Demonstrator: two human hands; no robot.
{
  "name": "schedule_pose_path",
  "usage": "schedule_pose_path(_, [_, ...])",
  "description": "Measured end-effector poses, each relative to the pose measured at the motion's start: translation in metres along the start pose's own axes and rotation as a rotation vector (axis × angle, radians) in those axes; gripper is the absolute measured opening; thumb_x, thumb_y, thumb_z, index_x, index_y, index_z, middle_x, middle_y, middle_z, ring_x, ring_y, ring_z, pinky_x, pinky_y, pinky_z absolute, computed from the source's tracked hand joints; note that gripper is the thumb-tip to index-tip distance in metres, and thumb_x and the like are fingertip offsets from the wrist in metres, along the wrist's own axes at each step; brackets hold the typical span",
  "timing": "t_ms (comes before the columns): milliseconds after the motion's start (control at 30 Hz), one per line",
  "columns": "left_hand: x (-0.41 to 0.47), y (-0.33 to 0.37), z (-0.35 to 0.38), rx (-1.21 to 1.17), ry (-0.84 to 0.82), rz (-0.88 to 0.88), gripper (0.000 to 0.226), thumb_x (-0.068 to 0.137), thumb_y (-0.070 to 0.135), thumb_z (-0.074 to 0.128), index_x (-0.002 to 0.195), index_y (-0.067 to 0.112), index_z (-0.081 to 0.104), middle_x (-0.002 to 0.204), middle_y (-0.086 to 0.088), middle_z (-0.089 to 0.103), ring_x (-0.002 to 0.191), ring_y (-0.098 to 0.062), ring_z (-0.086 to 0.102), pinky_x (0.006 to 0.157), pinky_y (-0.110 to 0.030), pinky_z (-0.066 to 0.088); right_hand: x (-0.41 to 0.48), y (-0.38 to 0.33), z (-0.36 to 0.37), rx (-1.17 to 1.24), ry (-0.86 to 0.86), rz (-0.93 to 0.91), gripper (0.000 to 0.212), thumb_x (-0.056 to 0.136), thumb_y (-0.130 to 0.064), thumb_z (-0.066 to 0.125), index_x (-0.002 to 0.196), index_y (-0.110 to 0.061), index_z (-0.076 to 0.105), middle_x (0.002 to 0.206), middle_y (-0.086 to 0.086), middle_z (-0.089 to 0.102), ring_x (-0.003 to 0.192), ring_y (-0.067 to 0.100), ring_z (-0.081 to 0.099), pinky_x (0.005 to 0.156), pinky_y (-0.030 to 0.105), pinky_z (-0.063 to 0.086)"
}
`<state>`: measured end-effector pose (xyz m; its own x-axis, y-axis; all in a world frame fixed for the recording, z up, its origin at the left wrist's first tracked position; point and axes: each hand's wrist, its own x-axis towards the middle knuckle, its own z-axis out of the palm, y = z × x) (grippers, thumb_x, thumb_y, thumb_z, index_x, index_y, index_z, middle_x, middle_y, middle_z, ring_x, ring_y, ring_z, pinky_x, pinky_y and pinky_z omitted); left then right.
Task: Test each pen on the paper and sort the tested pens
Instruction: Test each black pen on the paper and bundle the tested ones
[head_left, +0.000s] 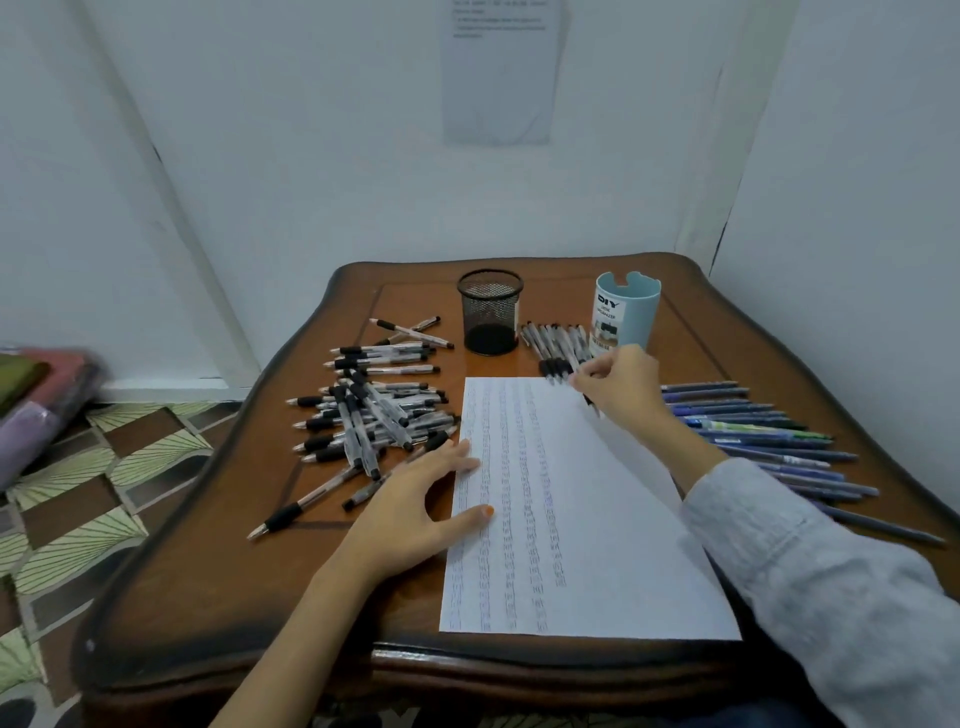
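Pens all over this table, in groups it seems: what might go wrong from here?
1. The right hand holds a pen right beside the row of black pens; a slip could scatter that row.
2. The loose pile lies close to the left hand; a nudge might roll pens onto the paper.
3. The paper reaches the table's front edge, so it may slide off if the left hand lifts.

Paper (597, 519): one sheet, between left hand (415, 493) and right hand (618, 384).
Mesh cup (490, 312): one, beyond the right hand.
Blue cup (626, 309): one, beyond the right hand.
Held pen (591, 402): one.
Clear pens (374, 415): dozens, uncounted.
Blue pens (753, 431): over a dozen.
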<state>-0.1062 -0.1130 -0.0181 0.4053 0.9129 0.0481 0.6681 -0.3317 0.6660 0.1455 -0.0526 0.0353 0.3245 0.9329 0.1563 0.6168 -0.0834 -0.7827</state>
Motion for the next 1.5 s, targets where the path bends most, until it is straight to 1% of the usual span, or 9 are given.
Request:
schedule_pose_path(100, [-0.001, 0.000, 0.000, 0.010, -0.002, -0.006, 0.061, 0.076, 0.063, 0.064, 0.131, 0.041, 0.049, 0.145, 0.031, 0.030, 0.137, 0.006, 0.024, 0.115, -0.035, 0.022, 0.029, -0.003, 0.014, -0.072, 0.025, -0.028, 0.015, 0.085, -0.010, 0.069, 0.087, 0.004, 0.072, 0.090, 0.019, 0.071, 0.079, 0.023, 0.063, 0.075, 0.031, 0.049])
schedule_pose_path(267, [-0.001, 0.002, -0.003, 0.022, -0.006, 0.011, 0.061, 0.078, 0.060, 0.066, 0.132, 0.041, 0.048, 0.143, 0.033, 0.029, 0.137, 0.009, 0.023, 0.114, -0.030, 0.020, 0.061, -0.001, 0.034, -0.200, 0.056, -0.008, 0.023, 0.088, -0.019, 0.069, 0.107, -0.006, 0.069, 0.113, 0.011, 0.067, 0.102, 0.025, 0.061, 0.075, 0.029, 0.043])
schedule_pose_path(433, [-0.001, 0.003, -0.004, 0.036, -0.007, 0.020, 0.064, 0.076, 0.061, 0.067, 0.134, 0.040, 0.047, 0.146, 0.030, 0.030, 0.136, 0.011, 0.022, 0.112, -0.026, 0.019, 0.055, -0.006, 0.041, -0.187, 0.066, -0.122, 0.013, 0.088, -0.014, 0.067, 0.099, -0.012, 0.073, 0.106, 0.006, 0.070, 0.096, 0.021, 0.063, 0.077, 0.030, 0.048])
schedule_pose_path(667, [-0.001, 0.003, -0.002, 0.041, 0.003, 0.012, 0.074, 0.068, 0.072, 0.066, 0.133, 0.041, 0.048, 0.146, 0.032, 0.031, 0.135, 0.014, 0.021, 0.114, -0.029, 0.020, 0.039, -0.022, 0.074, -0.033, -0.290, -0.289, 0.008, 0.084, -0.028, 0.071, 0.092, -0.027, 0.074, 0.094, -0.009, 0.072, 0.089, 0.005, 0.063, 0.085, 0.036, 0.054])
schedule_pose_path(900, [-0.001, 0.002, -0.003, 0.010, 0.020, 0.039, 0.073, 0.069, 0.070, 0.068, 0.133, 0.039, 0.050, 0.147, 0.029, 0.033, 0.134, 0.018, 0.019, 0.114, -0.027, 0.020, 0.037, -0.044, 0.115, -0.128, -0.458, -0.361, 0.015, 0.085, -0.035, 0.070, 0.096, -0.026, 0.076, 0.104, -0.007, 0.072, 0.100, 0.009, 0.061, 0.086, 0.035, 0.051])
schedule_pose_path(1100, [-0.001, 0.001, -0.003, 0.008, 0.014, 0.043, 0.072, 0.070, 0.068, 0.069, 0.133, 0.039, 0.050, 0.147, 0.029, 0.033, 0.134, 0.019, 0.019, 0.112, -0.023, 0.017, 0.041, -0.043, 0.118, -0.209, -0.398, -0.369, 0.013, 0.085, -0.029, 0.071, 0.096, -0.024, 0.076, 0.098, -0.007, 0.072, 0.091, 0.008, 0.061, 0.072, 0.026, 0.048])
schedule_pose_path(1200, [-0.001, -0.001, -0.003, 0.010, 0.012, 0.044, 0.072, 0.069, 0.068, 0.069, 0.133, 0.039, 0.050, 0.147, 0.029, 0.034, 0.134, 0.018, 0.020, 0.111, -0.022, 0.018, 0.042, -0.038, 0.106, 0.004, -0.364, -0.340, 0.009, 0.085, -0.019, 0.071, 0.093, -0.017, 0.074, 0.089, -0.004, 0.070, 0.083, 0.009, 0.062, 0.073, 0.026, 0.052])
schedule_pose_path(1333, [0.001, -0.002, -0.004, 0.014, 0.000, 0.042, 0.072, 0.069, 0.068, 0.069, 0.133, 0.040, 0.050, 0.147, 0.029, 0.034, 0.135, 0.016, 0.019, 0.113, -0.024, 0.017, 0.037, -0.037, 0.076, 0.328, -0.268, -0.306, 0.014, 0.084, -0.012, 0.072, 0.097, -0.011, 0.074, 0.082, -0.007, 0.068, 0.073, 0.000, 0.060, 0.066, 0.013, 0.047])
schedule_pose_path(1500, [0.002, -0.004, -0.002, 0.014, 0.005, 0.040, 0.074, 0.067, 0.072, 0.067, 0.132, 0.039, 0.051, 0.147, 0.027, 0.035, 0.137, 0.011, 0.023, 0.116, -0.033, 0.023, 0.029, -0.043, 0.048, 0.427, -0.081, -0.278, 0.017, 0.084, -0.027, 0.072, 0.097, -0.017, 0.074, 0.082, -0.009, 0.069, 0.071, -0.008, 0.058, 0.065, 0.011, 0.044])
